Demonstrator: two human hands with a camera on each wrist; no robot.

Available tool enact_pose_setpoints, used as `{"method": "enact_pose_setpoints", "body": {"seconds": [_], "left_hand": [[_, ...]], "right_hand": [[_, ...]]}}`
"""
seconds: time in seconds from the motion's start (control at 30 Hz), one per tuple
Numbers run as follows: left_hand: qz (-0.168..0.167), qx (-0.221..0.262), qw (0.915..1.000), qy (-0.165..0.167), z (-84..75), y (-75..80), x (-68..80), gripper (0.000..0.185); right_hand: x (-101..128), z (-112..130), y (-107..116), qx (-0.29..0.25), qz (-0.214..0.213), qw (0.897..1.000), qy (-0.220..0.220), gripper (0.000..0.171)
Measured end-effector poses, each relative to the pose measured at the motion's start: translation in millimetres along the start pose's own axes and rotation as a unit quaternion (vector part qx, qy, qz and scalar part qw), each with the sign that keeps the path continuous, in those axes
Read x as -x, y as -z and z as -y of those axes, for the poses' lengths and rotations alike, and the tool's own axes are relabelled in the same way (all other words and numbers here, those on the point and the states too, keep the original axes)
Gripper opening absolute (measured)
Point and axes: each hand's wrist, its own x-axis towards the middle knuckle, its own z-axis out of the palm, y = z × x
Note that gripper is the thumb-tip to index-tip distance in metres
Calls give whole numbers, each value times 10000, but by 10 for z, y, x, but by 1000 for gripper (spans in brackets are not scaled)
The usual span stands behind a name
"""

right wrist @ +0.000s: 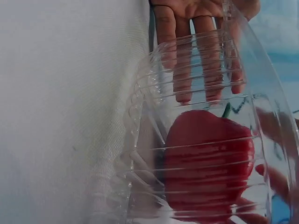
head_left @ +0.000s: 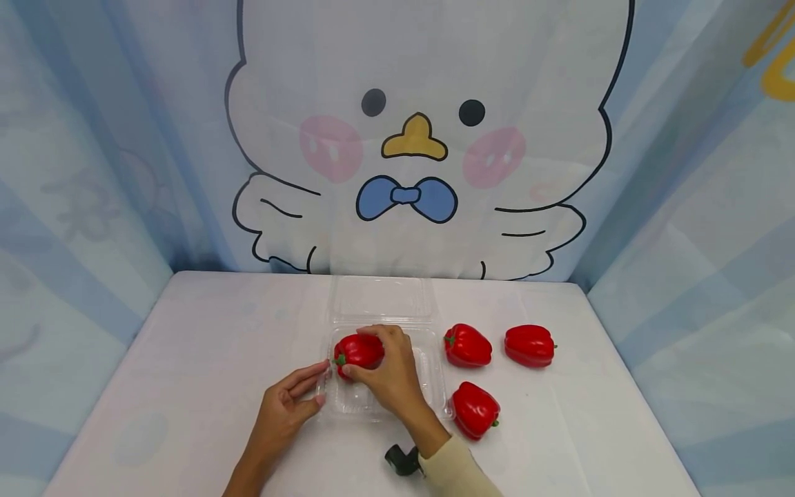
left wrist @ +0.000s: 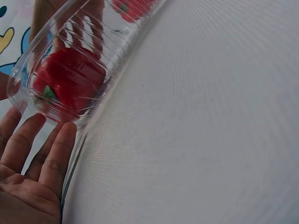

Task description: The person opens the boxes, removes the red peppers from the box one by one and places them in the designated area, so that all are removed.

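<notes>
A clear plastic clamshell box [head_left: 435, 386] lies open in the middle of the white table, its lid [head_left: 380, 298] folded back. My right hand [head_left: 388, 369] grips a red bell pepper [head_left: 359, 351] over the box's left part; the same pepper [right wrist: 208, 158] shows through the ribbed wall [right wrist: 145, 154], and again as the pepper [left wrist: 67, 81] in the left wrist view. My left hand [head_left: 292, 404] rests with straight fingers [left wrist: 56, 154] against the box's left wall [left wrist: 84, 119].
Three more red peppers lie right of the box: one [head_left: 467, 345] close by, one [head_left: 529, 345] farther right, one [head_left: 475, 410] nearer me. A black wrist strap [head_left: 402, 459] sits on my right forearm. Printed curtains wall the table on three sides.
</notes>
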Motion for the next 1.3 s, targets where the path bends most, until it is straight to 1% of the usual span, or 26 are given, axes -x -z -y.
{"method": "enact_pose_setpoints", "body": {"seconds": [0.17, 0.3, 0.5, 0.67, 0.8, 1.07, 1.3], "left_hand": [[11, -19, 10000, -37, -6, -18, 2, 49], [4, -23, 10000, -50, -16, -30, 2, 49], [-6, -16, 10000, -19, -19, -38, -4, 49], [-73, 15, 9999, -70, -12, -39, 0, 50], [-113, 13, 9999, -95, -9, -41, -1, 50], [-76, -28, 9999, -60, -11, -37, -6, 51], [-75, -103, 9999, -58, -15, -33, -7, 50]], "right_hand": [[-26, -4, -38, 144, -21, 9998, -140, 59], [-27, -12, -35, 173, -64, 9997, -151, 56], [-2, -42, 17, 14, -100, 9996, -265, 56], [23, -37, 76, -111, -102, 9992, -376, 56], [41, -42, 111, -169, -111, 9990, -402, 56], [74, -44, 161, -294, -243, 9982, -456, 54], [89, -41, 220, -278, -344, 9979, -463, 56]]}}
